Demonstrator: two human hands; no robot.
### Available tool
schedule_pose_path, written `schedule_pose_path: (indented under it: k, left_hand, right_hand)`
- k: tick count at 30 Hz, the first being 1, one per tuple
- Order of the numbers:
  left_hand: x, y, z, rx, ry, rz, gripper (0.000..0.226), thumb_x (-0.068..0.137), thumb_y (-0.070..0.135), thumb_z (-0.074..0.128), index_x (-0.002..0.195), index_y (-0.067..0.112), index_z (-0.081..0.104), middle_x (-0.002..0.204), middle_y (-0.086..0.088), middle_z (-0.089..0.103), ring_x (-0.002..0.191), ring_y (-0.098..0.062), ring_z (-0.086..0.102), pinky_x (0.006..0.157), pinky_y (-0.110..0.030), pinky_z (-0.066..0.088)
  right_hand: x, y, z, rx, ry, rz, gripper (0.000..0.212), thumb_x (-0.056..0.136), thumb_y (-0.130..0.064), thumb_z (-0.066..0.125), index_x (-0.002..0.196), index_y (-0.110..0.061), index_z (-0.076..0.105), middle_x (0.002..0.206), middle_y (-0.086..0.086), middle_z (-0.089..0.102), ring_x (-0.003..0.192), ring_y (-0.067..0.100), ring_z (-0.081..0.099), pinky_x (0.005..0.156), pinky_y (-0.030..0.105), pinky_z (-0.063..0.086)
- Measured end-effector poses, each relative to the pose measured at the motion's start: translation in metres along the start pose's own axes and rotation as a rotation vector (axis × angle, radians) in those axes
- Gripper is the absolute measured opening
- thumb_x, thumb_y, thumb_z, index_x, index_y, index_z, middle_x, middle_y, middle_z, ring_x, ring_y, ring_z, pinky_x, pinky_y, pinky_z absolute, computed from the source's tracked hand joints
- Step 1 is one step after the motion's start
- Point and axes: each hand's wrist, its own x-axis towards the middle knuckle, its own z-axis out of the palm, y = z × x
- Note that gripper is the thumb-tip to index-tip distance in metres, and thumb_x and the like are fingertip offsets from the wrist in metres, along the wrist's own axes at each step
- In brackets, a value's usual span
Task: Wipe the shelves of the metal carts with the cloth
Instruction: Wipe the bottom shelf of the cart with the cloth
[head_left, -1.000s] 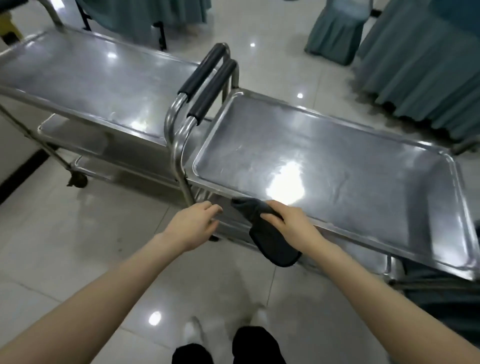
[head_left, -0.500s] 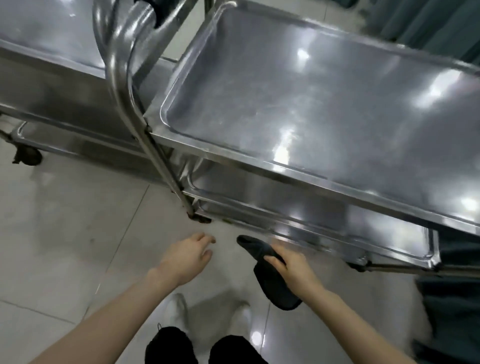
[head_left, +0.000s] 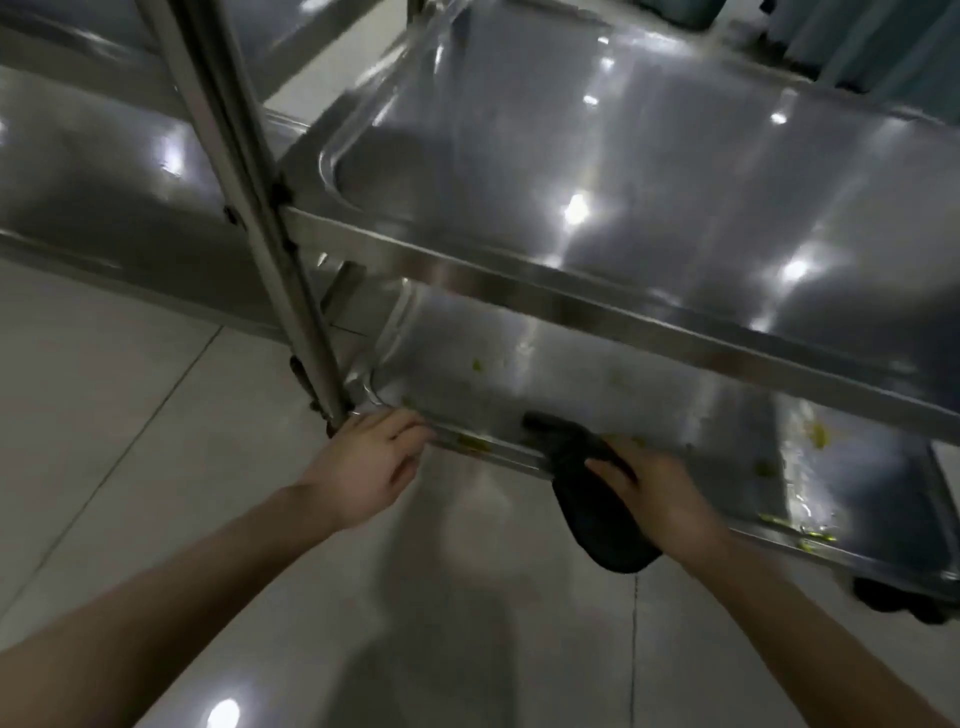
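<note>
Right hand (head_left: 660, 493), grip closed on dark grey cloth (head_left: 587, 519) draped over the near rim of the soiled lower stainless-steel cart shelf (head_left: 675, 400), which extends far and right; left hand (head_left: 369, 462), grip slack, touches its near-left corner.

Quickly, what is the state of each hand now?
Left hand: open, fingertips touching the lower shelf rim.
Right hand: holding the dark cloth.
</note>
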Motion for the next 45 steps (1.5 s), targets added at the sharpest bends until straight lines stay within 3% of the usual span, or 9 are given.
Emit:
schedule_pose_path:
  k: [3, 10, 14, 17, 21, 25, 30, 37, 45]
  left_hand:
    - [0.004, -0.019, 0.035, 0.065, 0.058, 0.035, 0.035, 0.088, 0.019, 0.063, 0.122, 0.012, 0.064, 0.124, -0.006, 0.061, 0.109, -0.030, 0.059, 0.092, -0.043, 0.048]
    - [-0.012, -0.030, 0.049, 0.064, 0.119, -0.072, 0.041, 0.092, 0.030, 0.047, 0.125, 0.013, 0.063, 0.126, -0.006, 0.060, 0.114, -0.031, 0.056, 0.095, -0.045, 0.046]
    - [-0.014, -0.028, 0.055, 0.069, 0.143, -0.085, 0.042, 0.091, 0.030, 0.044, 0.123, 0.011, 0.064, 0.122, -0.007, 0.061, 0.109, -0.032, 0.056, 0.092, -0.046, 0.046]
    - [-0.014, -0.034, 0.060, 0.082, 0.180, -0.043, 0.039, 0.091, 0.028, 0.047, 0.121, 0.010, 0.064, 0.120, -0.008, 0.062, 0.107, -0.033, 0.057, 0.092, -0.047, 0.047]
    - [-0.017, -0.035, 0.063, 0.074, 0.221, -0.023, 0.037, 0.092, 0.025, 0.049, 0.123, 0.010, 0.063, 0.121, -0.008, 0.061, 0.108, -0.032, 0.056, 0.093, -0.045, 0.045]
    - [-0.017, -0.037, 0.068, 0.057, 0.273, -0.004, 0.038, 0.094, 0.026, 0.048, 0.124, 0.009, 0.063, 0.120, -0.008, 0.062, 0.107, -0.032, 0.057, 0.096, -0.045, 0.044]
    - [-0.013, -0.051, 0.078, 0.051, 0.323, 0.037, 0.036, 0.094, 0.023, 0.050, 0.125, 0.009, 0.064, 0.121, -0.012, 0.061, 0.107, -0.033, 0.057, 0.100, -0.054, 0.041]
    - [-0.004, -0.053, 0.075, -0.027, 0.390, 0.004, 0.034, 0.093, 0.018, 0.046, 0.116, 0.007, 0.068, 0.111, -0.008, 0.065, 0.097, -0.031, 0.060, 0.090, -0.043, 0.045]
    - [-0.004, -0.061, 0.076, -0.067, 0.394, 0.053, 0.033, 0.095, 0.018, 0.046, 0.116, 0.004, 0.069, 0.110, -0.013, 0.063, 0.097, -0.032, 0.058, 0.091, -0.041, 0.047]
  right_hand:
    - [0.013, 0.009, 0.028, -0.139, 0.132, -0.017, 0.027, 0.098, -0.027, 0.055, 0.115, -0.009, 0.064, 0.099, 0.019, 0.069, 0.089, 0.037, 0.064, 0.073, 0.039, 0.048]
    - [0.005, -0.004, 0.054, 0.062, 0.504, 0.047, 0.027, 0.101, -0.024, 0.050, 0.122, -0.011, 0.061, 0.087, 0.015, 0.069, 0.072, 0.027, 0.060, 0.059, 0.033, 0.038]
    - [0.001, -0.002, 0.059, -0.133, 0.540, -0.033, 0.030, 0.099, -0.018, 0.053, 0.127, -0.008, 0.060, 0.097, 0.018, 0.068, 0.080, 0.034, 0.063, 0.064, 0.038, 0.047]
    - [0.008, 0.001, 0.084, -0.276, 0.377, -0.058, 0.032, 0.100, -0.020, 0.053, 0.130, -0.011, 0.059, 0.116, 0.015, 0.066, 0.105, 0.035, 0.062, 0.080, 0.039, 0.047]
    - [0.021, 0.006, 0.118, -0.303, 0.157, -0.104, 0.044, 0.103, -0.031, 0.047, 0.144, -0.017, 0.046, 0.151, -0.001, 0.043, 0.144, 0.018, 0.031, 0.120, 0.037, 0.017]
    - [0.028, 0.011, 0.133, -0.498, 0.186, -0.330, 0.045, 0.101, -0.037, 0.049, 0.142, -0.020, 0.051, 0.149, -0.002, 0.046, 0.140, 0.021, 0.040, 0.120, 0.041, 0.015]
    - [0.082, 0.007, 0.143, -0.521, 0.139, -0.233, 0.067, 0.097, -0.062, 0.002, 0.155, -0.030, 0.013, 0.162, -0.009, 0.006, 0.150, 0.011, 0.001, 0.119, 0.032, -0.009]
    - [0.180, 0.028, 0.108, -0.515, 0.120, -0.076, 0.056, 0.105, -0.042, 0.020, 0.157, -0.022, 0.009, 0.165, 0.002, 0.002, 0.151, 0.021, 0.002, 0.119, 0.044, 0.002]
    - [0.086, 0.020, 0.137, -0.522, 0.011, -0.322, 0.061, 0.092, -0.061, -0.009, 0.149, -0.042, -0.013, 0.155, -0.022, -0.023, 0.144, 0.003, -0.024, 0.117, 0.032, -0.017]
